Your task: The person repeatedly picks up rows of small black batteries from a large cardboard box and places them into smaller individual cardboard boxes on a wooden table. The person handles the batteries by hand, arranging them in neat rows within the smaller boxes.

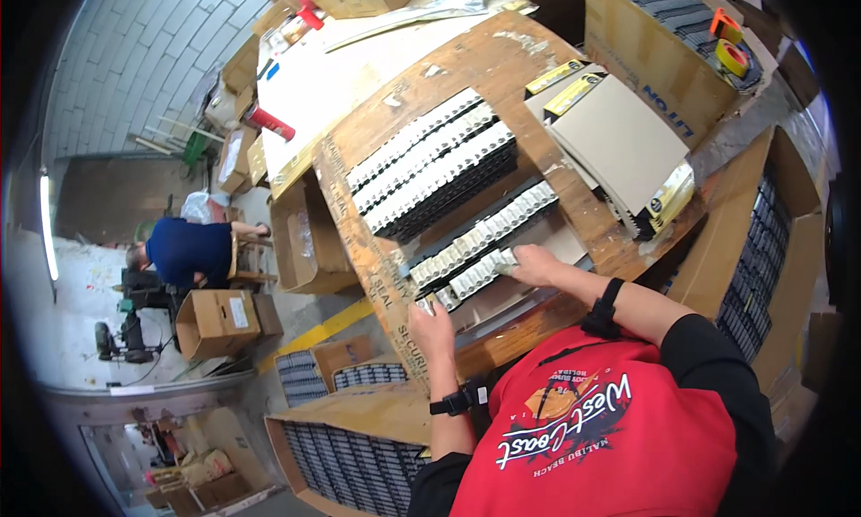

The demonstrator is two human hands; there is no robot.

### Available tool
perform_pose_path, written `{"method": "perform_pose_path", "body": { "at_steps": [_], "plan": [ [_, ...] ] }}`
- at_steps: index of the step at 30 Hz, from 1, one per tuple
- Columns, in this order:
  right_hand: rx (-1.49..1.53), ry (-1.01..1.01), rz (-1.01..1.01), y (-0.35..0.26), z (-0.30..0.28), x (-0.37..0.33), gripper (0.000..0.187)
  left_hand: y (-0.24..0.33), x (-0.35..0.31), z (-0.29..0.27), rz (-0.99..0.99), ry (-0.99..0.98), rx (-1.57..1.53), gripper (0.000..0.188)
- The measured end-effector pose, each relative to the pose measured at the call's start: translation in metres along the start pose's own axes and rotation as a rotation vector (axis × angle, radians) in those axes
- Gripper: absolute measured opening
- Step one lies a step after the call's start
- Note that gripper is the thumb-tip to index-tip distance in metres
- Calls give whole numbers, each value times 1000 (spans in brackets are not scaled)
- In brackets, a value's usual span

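A short row of small white-topped pieces (478, 278) is gripped between my two hands, near the front edge of the wooden table. My left hand (432, 327) closes on its left end, and my right hand (535, 266) pinches the right end. Just behind it lies a longer row of similar white-topped pieces (484, 235), with dark sides. Farther back stands a block of several tight rows (435, 172), white on top and black down the side. What exactly the pieces are is too small to tell.
Flat cardboard pieces with yellow-and-black labels (619, 136) are stacked at the table's right. A large carton (659, 69) with tape rolls (732, 58) on top stands beyond. Open cartons of dark packed pieces (350, 450) flank me. A person in dark blue (188, 251) bends at far left.
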State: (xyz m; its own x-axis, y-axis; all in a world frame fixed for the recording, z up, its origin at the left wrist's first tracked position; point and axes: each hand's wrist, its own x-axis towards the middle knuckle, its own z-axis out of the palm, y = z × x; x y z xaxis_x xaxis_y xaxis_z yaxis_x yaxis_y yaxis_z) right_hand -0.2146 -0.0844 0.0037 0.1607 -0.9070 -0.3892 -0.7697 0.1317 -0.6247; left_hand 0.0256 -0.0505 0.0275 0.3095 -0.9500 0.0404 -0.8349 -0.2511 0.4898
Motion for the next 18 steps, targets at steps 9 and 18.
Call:
{"method": "perform_pose_path", "body": {
  "at_steps": [9,18],
  "plan": [
    [-10,-88,97,-11,-8,-3,75,12,-2,-13,-11,326,-553,27],
    [79,-97,38,-11,6,14,69,-35,2,36,-94,-157,-916,23]
  ]
}}
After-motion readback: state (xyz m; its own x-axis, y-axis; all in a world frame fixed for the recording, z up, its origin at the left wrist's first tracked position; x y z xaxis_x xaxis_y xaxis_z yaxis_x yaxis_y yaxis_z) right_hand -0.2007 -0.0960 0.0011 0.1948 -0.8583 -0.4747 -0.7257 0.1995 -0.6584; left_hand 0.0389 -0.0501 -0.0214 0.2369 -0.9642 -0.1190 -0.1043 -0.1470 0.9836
